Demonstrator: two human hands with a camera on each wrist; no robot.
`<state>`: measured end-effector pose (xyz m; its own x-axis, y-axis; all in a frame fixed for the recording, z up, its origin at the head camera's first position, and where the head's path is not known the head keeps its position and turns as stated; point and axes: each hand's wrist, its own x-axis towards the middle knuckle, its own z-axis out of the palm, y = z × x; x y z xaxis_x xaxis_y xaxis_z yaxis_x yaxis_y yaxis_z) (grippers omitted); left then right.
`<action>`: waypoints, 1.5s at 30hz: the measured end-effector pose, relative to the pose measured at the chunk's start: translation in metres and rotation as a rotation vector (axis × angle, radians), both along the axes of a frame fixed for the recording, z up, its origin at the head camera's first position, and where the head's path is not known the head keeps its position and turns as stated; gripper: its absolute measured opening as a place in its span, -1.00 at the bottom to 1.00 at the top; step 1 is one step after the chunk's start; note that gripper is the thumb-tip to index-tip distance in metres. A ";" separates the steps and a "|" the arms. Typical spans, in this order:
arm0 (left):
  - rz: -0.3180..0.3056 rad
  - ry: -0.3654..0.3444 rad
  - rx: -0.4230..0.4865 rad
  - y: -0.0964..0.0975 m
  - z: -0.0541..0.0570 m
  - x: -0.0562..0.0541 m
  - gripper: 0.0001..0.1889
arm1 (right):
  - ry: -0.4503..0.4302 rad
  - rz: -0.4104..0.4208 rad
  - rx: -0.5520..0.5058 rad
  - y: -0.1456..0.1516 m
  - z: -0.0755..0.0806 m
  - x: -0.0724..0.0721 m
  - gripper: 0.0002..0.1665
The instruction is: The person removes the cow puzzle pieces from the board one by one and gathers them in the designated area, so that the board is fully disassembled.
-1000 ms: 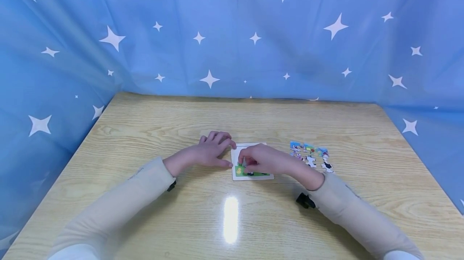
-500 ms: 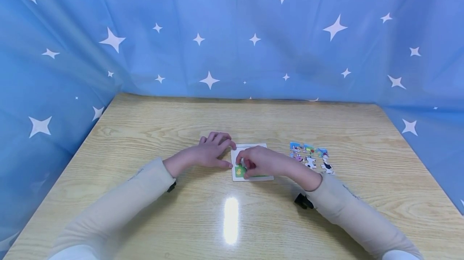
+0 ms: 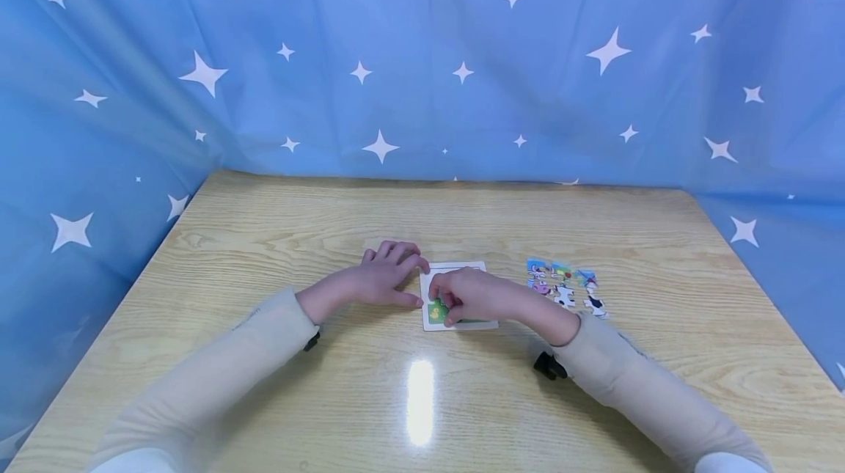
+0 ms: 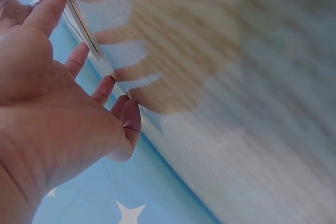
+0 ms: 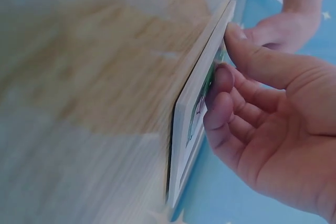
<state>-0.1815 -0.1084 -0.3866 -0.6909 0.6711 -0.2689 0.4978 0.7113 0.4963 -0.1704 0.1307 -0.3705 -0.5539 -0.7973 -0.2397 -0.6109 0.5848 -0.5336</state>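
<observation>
On the table, a small white-bordered puzzle board (image 3: 453,326) lies with green picture pieces along its near side, one showing a yellow duck (image 3: 433,312). My left hand (image 3: 386,279) rests at the board's left edge, fingers spread and thumb at its side. Over the middle of the board is my right hand (image 3: 472,292), its fingers bent down to the picture. In the right wrist view, the right thumb (image 5: 239,40) lies at the board's border and the curled fingertips meet its face. Whether a piece is between them I cannot tell.
Several loose puzzle pieces (image 3: 564,295) with blue sky and black-and-white cow patterns lie right of the board, beside the right forearm. The wooden table (image 3: 297,400) reaches back to a blue curtain (image 3: 317,77) with white stars.
My right hand has shifted slightly left and toward me over the board, its thumb lower on the green part. The left hand stays at the board's edge.
</observation>
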 end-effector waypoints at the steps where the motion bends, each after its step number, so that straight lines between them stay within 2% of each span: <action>1: -0.001 0.002 0.001 0.000 -0.001 0.000 -0.45 | -0.011 -0.008 0.002 0.000 -0.001 0.000 -0.66; 8: 0.004 -0.005 -0.006 0.002 0.000 0.001 -0.44 | -0.008 -0.024 0.003 0.000 -0.002 0.001 -0.63; 16: 0.010 0.005 -0.009 0.001 0.001 0.002 -0.45 | 0.017 -0.016 -0.057 0.001 -0.004 0.002 -0.63; 22: 0.004 -0.013 -0.005 0.000 -0.003 0.000 -0.44 | 0.133 0.013 -0.094 0.003 -0.003 0.010 -0.67; 25: 0.000 -0.015 -0.003 0.000 -0.005 -0.001 -0.44 | 0.184 0.037 -0.146 0.005 0.000 0.014 -0.69; 29: 0.001 -0.010 0.004 -0.001 -0.007 -0.003 -0.43 | 0.138 0.050 -0.235 0.009 0.003 0.015 -0.69; 34: 0.003 -0.005 -0.016 -0.001 -0.004 -0.003 -0.42 | 0.029 0.045 -0.326 0.017 0.007 0.014 -0.74; 38: 0.007 0.001 -0.021 0.000 -0.002 -0.002 -0.44 | -0.028 0.014 -0.341 0.026 0.011 0.014 -0.80; 45: 0.008 0.013 0.015 -0.003 -0.020 -0.009 -0.42 | -0.039 -0.047 -0.300 0.041 0.015 0.016 -0.85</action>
